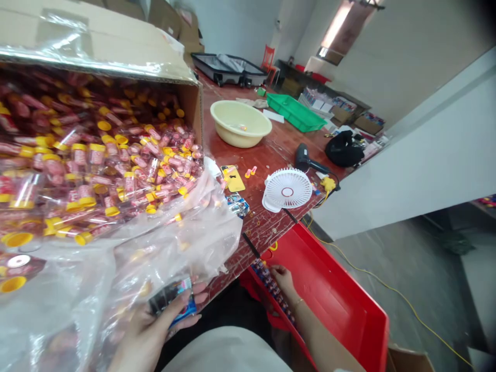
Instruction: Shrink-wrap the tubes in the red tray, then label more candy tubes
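My left hand (155,325) grips a dark blue and black printed packet (176,297) with its thumb across the front, just over the plastic liner at the table edge. Lower right, my right hand (285,281) reaches into a red tray (333,294). Its fingers are bent at a row of small dark blue and red pieces (275,289) along the tray's near side; what they pinch, if anything, is hidden. At left a cardboard box (196,108) is filled with clear tubes (96,155) with yellow caps and pink contents. Clear plastic liner (201,227) spills over its front.
On the red table (232,160) stand a cream basin (240,124), a white fan (289,191), a hair dryer (308,160), a yellow phone (233,178) and a green tray (296,111). A yellow cable (372,271) runs over the floor at right.
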### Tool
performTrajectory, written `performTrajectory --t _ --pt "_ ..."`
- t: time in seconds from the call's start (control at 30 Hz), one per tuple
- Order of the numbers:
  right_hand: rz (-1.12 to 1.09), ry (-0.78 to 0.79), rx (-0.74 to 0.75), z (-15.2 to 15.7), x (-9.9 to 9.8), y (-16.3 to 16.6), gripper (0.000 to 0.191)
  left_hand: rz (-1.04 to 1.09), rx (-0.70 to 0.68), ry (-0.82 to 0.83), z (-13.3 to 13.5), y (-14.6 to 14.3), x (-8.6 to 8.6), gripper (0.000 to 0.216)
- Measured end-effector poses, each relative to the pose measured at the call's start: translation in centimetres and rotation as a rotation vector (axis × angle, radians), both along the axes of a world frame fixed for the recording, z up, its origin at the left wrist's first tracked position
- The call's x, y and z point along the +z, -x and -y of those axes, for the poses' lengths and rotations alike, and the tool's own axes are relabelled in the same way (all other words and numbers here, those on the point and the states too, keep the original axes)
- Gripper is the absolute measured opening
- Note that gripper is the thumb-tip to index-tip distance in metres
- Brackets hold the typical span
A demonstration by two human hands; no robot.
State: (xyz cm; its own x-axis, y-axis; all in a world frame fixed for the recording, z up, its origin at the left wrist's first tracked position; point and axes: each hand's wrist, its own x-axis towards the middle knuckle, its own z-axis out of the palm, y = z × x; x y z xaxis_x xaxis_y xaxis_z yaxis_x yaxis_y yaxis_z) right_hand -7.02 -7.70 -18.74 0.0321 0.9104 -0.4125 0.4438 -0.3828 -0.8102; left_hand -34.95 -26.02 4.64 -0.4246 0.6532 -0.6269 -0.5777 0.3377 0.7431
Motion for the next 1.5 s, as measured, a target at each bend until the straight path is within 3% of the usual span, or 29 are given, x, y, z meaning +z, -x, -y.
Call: performTrajectory --t 0.13,0.23,0.37,0.47,0.57,0.7,0.8,0.9,1.0,1.1,1.23,1.37,1.5 --pt "0.101 -0.071 -0.031 0.0 -1.6 0.9 0.022 0.070 0.037 0.002 -0.2 0.3 -0.2 0.048" --pt "0.154 -0.193 -0.079 0.2 -0.7 -0.2 0.022 0.080 0.011 0.021 -0.1 0.7 -0.4 0.054" --pt "0.117 -0.413 -0.065 1.0 3.8 -1.0 0.028 0.043 0.071 0.024 0.7 1.5 -0.2 0.047" --pt "0.005 -0.588 0.100 1.4 9.0 1.5 0.021 0.001 0.146 -0.004 1.5 2.5 0.1 0.045" --pt "-0.094 -1.015 0.457 1.8 14.7 8.4 0.012 -0.036 0.230 -0.061 2.4 3.8 0.2 0.040" --pt "-0.239 -1.198 0.831 3.4 21.0 22.4 0.026 -0.059 0.297 -0.123 3.8 4.9 0.4 0.038" --pt "-0.202 -1.211 1.224 4.9 23.1 31.8 0.033 -0.046 0.333 -0.126 4.8 5.0 0.6 0.035" --pt "-0.151 -1.167 1.484 5.9 23.0 36.8 0.030 0.006 0.372 -0.123 5.7 5.1 0.8 0.034" --pt "-0.317 -1.009 1.418 6.2 22.2 36.9 0.029 0.019 0.385 -0.162 6.1 5.2 0.8 0.033" --pt "-0.606 -0.706 1.181 5.7 22.2 34.0 0.034 0.019 0.412 -0.172 5.9 5.4 0.6 0.032" --pt "-0.795 -0.428 1.093 5.0 23.7 30.0 0.021 -0.012 0.400 -0.164 5.0 5.4 0.4 0.031" --pt "-0.811 -0.479 1.111 4.9 25.8 27.9 0.020 -0.087 0.350 -0.154 4.1 5.3 0.6 0.028" --pt "-0.705 -0.698 1.336 4.7 27.9 27.2 0.023 -0.145 0.335 -0.125 3.4 5.3 0.9 0.027"
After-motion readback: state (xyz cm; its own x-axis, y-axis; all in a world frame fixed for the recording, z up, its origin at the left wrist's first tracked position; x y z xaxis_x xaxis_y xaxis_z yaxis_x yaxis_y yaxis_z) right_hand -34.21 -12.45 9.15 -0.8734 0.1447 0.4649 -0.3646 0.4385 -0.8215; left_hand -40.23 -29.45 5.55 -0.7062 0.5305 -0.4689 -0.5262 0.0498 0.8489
